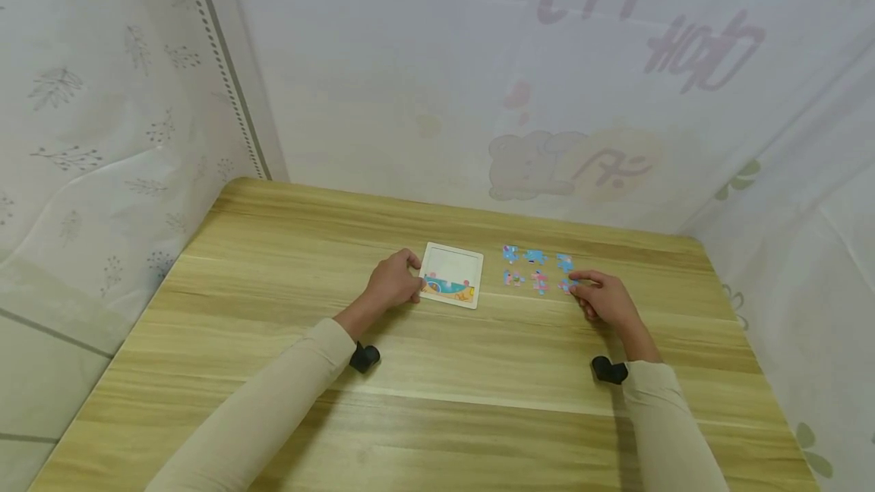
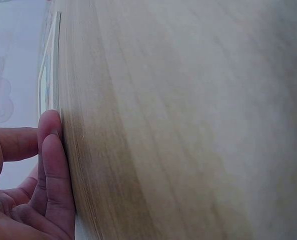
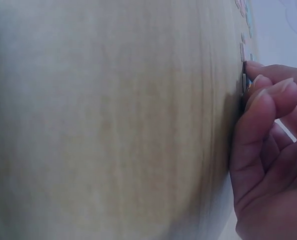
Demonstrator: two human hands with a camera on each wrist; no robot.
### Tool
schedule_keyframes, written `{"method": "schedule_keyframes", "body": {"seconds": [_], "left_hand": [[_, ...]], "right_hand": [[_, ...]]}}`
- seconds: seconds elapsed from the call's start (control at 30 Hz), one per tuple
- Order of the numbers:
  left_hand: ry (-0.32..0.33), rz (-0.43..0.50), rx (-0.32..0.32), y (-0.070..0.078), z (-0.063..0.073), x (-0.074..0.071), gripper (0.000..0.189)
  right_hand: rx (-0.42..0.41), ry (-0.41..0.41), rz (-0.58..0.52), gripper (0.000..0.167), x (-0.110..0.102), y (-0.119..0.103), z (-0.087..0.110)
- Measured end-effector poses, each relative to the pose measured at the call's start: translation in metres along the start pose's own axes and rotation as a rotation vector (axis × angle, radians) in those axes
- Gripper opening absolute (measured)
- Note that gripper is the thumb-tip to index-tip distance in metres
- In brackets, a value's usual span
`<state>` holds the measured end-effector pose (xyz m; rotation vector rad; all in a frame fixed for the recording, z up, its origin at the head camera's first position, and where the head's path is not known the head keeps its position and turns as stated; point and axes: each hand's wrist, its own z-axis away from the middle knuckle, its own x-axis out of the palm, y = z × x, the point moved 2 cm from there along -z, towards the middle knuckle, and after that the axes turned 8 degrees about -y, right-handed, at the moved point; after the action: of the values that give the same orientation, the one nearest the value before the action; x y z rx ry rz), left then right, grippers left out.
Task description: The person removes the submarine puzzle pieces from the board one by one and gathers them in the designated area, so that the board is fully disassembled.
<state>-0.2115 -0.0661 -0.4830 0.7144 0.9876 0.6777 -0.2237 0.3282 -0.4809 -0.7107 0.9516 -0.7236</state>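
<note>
A square puzzle board point(image 1: 452, 275) with a pale rim lies on the table, its lower part showing a teal and orange picture. My left hand point(image 1: 395, 279) holds it at the left edge; in the left wrist view the fingertips point(image 2: 50, 120) are right at the board's side point(image 2: 57, 60). Off to the right, my right hand point(image 1: 610, 301) pinches a small pink and blue puzzle piece point(image 1: 567, 286) between thumb and forefinger, low over the table. The right wrist view shows that piece's edge point(image 3: 244, 82) at the fingertips, mostly hidden by them.
Several loose blue and pink puzzle pieces point(image 1: 535, 257) lie in two rows between the board and my right hand. The wooden table point(image 1: 478, 370) meets a printed cloth wall point(image 1: 383, 97) behind. A black wrist camera point(image 1: 364, 357) hangs under each forearm.
</note>
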Motion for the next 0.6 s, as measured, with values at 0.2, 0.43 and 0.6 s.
{"method": "schedule_keyframes", "body": {"seconds": [0.2, 0.43, 0.6], "left_hand": [[-0.006, -0.005, 0.002, 0.003, 0.002, 0.000, 0.032], [-0.005, -0.011, 0.001, 0.003, 0.003, -0.001, 0.031], [-0.006, -0.013, -0.002, 0.002, 0.003, -0.001, 0.031]], "right_hand": [[-0.003, 0.014, -0.046, 0.042, -0.002, 0.002, 0.001], [0.013, 0.036, -0.109, 0.040, -0.002, -0.003, 0.004], [0.002, 0.056, -0.068, 0.043, 0.004, -0.018, 0.002]]}}
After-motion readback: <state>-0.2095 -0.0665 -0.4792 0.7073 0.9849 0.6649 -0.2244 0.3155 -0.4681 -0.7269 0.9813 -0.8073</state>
